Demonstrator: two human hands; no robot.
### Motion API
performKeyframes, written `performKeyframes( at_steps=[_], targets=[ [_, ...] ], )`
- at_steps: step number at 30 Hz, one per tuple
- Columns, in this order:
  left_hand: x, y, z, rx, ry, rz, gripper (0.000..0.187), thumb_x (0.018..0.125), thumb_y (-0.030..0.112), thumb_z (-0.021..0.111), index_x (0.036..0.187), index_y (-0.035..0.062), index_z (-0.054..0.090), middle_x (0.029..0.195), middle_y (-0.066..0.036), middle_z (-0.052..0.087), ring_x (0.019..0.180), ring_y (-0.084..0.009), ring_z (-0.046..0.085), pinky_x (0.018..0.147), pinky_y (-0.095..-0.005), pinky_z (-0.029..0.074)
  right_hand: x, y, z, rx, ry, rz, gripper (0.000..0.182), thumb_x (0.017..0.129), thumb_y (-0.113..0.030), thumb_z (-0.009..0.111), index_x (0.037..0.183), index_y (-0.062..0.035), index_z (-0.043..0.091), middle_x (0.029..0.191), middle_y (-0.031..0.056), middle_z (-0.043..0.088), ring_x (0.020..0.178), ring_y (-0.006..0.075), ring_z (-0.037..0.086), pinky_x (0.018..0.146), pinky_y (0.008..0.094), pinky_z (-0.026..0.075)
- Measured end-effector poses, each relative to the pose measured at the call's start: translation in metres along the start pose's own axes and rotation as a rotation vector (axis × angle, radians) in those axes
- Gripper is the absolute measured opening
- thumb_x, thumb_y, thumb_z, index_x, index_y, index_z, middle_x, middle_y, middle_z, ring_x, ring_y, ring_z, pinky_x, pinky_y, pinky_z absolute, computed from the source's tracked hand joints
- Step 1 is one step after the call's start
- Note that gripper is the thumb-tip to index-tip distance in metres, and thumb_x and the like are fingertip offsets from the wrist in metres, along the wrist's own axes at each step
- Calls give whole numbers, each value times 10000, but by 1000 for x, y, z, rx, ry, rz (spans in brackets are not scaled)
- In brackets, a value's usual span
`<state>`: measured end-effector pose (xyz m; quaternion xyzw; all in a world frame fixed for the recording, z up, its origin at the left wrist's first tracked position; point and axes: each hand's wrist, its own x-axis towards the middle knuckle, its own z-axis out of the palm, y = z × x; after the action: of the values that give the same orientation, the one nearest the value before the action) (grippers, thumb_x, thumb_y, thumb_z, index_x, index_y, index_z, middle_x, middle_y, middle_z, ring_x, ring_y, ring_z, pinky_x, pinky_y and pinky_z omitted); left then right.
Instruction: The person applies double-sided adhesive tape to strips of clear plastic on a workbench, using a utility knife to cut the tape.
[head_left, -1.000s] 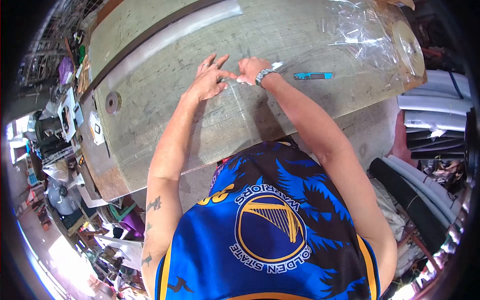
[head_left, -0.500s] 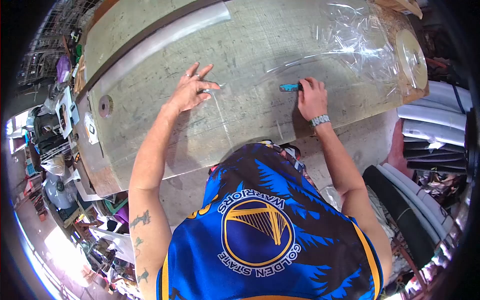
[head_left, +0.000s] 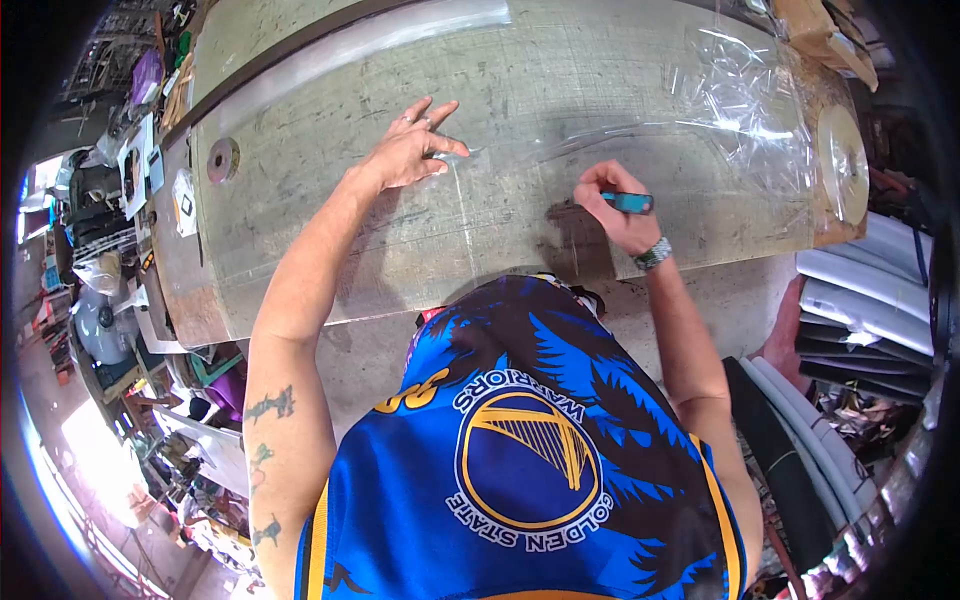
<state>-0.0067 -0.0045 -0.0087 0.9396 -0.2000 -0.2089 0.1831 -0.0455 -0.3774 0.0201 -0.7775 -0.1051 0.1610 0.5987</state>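
My left hand (head_left: 412,152) lies on the clear plastic sheet (head_left: 460,235) covering the work table, its fingers spread and a ring showing. Close to its fingertips, a pale straight line runs down the sheet toward the near edge. My right hand (head_left: 622,215) is closed around a flat teal tool (head_left: 628,203) shaped like a utility knife, whose end sticks out beside the palm. This hand appears raised over the sheet, and its shadow falls to the left below it. A patterned watch band circles the right wrist.
Crumpled clear plastic strips (head_left: 745,95) lie at the table's right, near a large pale roll (head_left: 842,165). At the left sits a small tape roll (head_left: 223,159). A dark strip (head_left: 290,55) runs along the back. Rolled material (head_left: 865,290) is stacked to the right.
My right hand has picked up the teal tool from the sheet and turned it within the fingers. My left hand stays spread on the sheet while the view has shifted.
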Motion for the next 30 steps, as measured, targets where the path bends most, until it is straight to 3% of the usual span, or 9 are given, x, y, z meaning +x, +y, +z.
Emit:
performKeyframes(
  at_steps=[4, 5, 8, 9, 12, 13, 16, 19, 30],
  targets=[
    [-1, -2, 0, -18, 10, 5, 505, 782, 175, 834, 1236, 370, 732, 1708, 46, 210, 1575, -358, 115, 1268, -576, 206, -10, 17, 35, -290, 210, -188, 331, 1034, -309, 594, 1108, 9, 651, 833, 131, 668, 796, 290, 668, 761, 364, 520],
    [-1, -3, 1, -23, 12, 7, 507, 784, 173, 834, 1239, 373, 731, 1708, 46, 209, 1575, -358, 112, 1269, -575, 203, -19, 17, 45, -325, 274, -142, 400, 1054, -352, 546, 1110, 26, 664, 877, 197, 672, 837, 392, 669, 796, 412, 519],
    [-2, -10, 6, -37, 42, 29, 495, 797, 180, 828, 1241, 375, 731, 1708, 45, 210, 1577, -357, 103, 1270, -577, 190, -35, 26, 50, -374, 109, 323, 455, 1074, -367, 505, 1126, 50, 680, 921, 119, 701, 786, 167, 660, 735, 314, 527],
    [-3, -9, 4, -29, 34, 36, 482, 811, 190, 823, 1249, 367, 730, 1708, 32, 215, 1576, -365, 108, 1267, -583, 186, -37, 1, 62, -247, 95, 387, 416, 1071, -329, 515, 1058, 49, 689, 944, 122, 708, 752, 158, 653, 709, 308, 527],
    [-3, -8, 2, -3, 26, 28, 479, 817, 184, 821, 1256, 354, 730, 1708, 15, 217, 1572, -378, 119, 1262, -592, 187, -33, -13, 111, 33, 78, 107, 371, 1067, -290, 537, 1024, 49, 679, 935, 103, 707, 754, 143, 650, 708, 300, 523],
    [-4, -9, 2, -4, 37, 45, 468, 831, 182, 812, 1262, 345, 729, 1708, -1, 218, 1567, -392, 136, 1256, -599, 194, -25, -17, 124, -12, 54, 38, 333, 1065, -253, 546, 1008, 52, 667, 916, 105, 698, 756, 148, 654, 704, 305, 519],
    [-4, -11, 3, 20, 51, 59, 461, 842, 184, 800, 1264, 358, 728, 1709, -4, 217, 1565, -398, 144, 1250, -600, 207, 5, -15, 163, -151, 97, -117, 308, 1053, -248, 548, 1023, 38, 658, 909, 194, 651, 812, 355, 651, 747, 419, 516],
    [-6, -10, 1, 19, 46, 62, 474, 845, 174, 786, 1270, 376, 725, 1710, 0, 215, 1565, -395, 150, 1250, -588, 214, 27, -4, 183, -273, 138, -153, 298, 1050, -259, 548, 1051, 18, 660, 938, 215, 650, 873, 412, 637, 774, 440, 512],
    [-5, -15, 5, 50, 49, 40, 497, 846, 200, 776, 1287, 419, 710, 1711, 33, 215, 1567, -361, 176, 1254, -559, 209, 45, 9, 197, -396, 249, -297, 220, 1026, -197, 604, 1044, 7, 686, 944, 197, 682, 864, 380, 667, 781, 423, 522]
  ],
)
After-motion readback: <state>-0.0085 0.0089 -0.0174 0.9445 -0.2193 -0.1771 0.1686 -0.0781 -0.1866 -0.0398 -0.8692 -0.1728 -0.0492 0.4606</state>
